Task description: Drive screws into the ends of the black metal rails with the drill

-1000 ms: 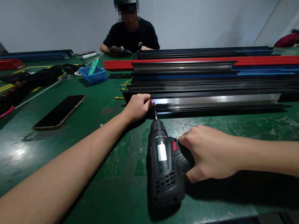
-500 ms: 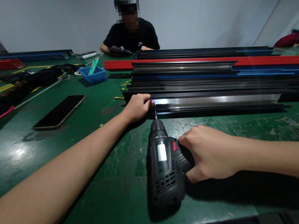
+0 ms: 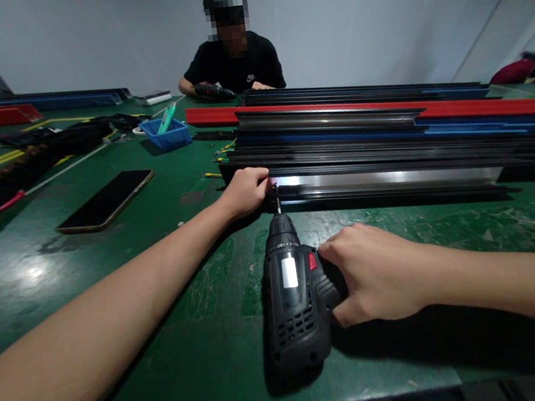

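My right hand [image 3: 372, 272] is wrapped round the handle of a black cordless drill [image 3: 295, 300] lying on its side above the green table. The drill's bit points away from me and its tip meets the near left end of a dark, shiny metal profile [image 3: 386, 180]. My left hand [image 3: 247, 191] is closed on that same end of the profile, thumb beside the bit tip. Whether a screw sits at the tip is too small to tell. Short yellow-green wires [image 3: 211, 175] stick out behind my left hand.
Behind lie more black profiles, a long red profile [image 3: 335, 112] and blue ones. To the left are a phone [image 3: 106, 203], a blue basket [image 3: 168, 136] with a teal tool, and a dark cable bundle [image 3: 40, 159]. A person [image 3: 237, 62] with another drill sits across the table.
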Available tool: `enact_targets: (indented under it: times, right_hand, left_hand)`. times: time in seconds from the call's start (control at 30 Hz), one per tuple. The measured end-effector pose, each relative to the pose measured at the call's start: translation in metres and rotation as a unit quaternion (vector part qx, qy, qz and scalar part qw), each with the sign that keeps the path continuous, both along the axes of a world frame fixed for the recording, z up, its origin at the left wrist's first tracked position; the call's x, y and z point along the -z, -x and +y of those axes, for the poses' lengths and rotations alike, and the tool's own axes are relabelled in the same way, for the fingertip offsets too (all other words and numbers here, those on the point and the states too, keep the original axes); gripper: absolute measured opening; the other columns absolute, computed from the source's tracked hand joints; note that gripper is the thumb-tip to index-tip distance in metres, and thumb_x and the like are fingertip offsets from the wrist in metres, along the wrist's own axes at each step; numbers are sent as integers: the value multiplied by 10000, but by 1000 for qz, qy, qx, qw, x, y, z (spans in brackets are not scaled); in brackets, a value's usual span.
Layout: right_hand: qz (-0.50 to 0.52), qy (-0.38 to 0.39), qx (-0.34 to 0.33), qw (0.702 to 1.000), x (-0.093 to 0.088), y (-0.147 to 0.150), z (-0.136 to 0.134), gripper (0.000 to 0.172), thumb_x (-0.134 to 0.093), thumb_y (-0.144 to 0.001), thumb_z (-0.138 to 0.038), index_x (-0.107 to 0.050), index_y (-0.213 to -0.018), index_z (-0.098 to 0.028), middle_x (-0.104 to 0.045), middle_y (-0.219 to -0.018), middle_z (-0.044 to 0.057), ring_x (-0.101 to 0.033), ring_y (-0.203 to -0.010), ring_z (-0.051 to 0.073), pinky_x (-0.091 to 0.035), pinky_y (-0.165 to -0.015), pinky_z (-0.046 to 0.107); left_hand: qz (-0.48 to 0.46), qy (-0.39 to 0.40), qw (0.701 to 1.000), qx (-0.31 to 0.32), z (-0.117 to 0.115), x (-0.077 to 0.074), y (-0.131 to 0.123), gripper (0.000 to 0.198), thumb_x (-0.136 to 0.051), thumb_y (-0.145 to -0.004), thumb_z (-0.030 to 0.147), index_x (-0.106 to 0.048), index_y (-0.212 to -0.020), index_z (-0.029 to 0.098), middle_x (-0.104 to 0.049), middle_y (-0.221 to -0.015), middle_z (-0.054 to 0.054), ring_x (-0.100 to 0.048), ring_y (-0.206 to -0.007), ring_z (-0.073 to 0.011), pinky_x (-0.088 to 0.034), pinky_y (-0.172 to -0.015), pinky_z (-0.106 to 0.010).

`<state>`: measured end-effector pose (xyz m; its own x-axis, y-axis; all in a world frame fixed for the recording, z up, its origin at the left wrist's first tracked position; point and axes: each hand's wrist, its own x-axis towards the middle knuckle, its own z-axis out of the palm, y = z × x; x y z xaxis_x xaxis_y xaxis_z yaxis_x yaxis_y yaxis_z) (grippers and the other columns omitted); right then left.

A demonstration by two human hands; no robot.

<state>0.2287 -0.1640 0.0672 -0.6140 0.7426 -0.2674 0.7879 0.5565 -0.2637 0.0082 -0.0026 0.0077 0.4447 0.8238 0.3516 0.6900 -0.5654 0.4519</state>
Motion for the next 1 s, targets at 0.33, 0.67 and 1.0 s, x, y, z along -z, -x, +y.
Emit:
enact_targets:
  times: [0.33,0.67,1.0]
  right_hand:
    - [-3,-4,-4,1000,0,-1,0,399,-780,-689,-563,-681,-744,-180,-607,-614,12,-397,-498,130,-279,-460,297]
    - [-6,0,-3,1000,0,0,0,395,-768,-698,-564,-681,-752,-183,-605,-618,12,-389,-501,129,-263,-463,299]
    - [-6,3,-5,1000,-1,0,0,398,-768,-698,-563,-693,-767,-178,-628,-630,26,-437,-509,140,-265,-475,303]
  left_hand:
    - [3,-1,1000,-4,-1,0,0,296,-538,-859,259,-511,-578,174,-528,-573,-10,-439,-591,-136,-264,-599,-284]
    - [11,4,1000,-9,0,0,0,303,-534,-865,267,-496,-577,182,-506,-571,-8,-423,-593,-140,-260,-610,-292]
    - [10,1,1000,-8,0,0,0,301,-535,-859,258,-497,-570,185,-517,-573,-14,-429,-600,-146,-273,-617,-296]
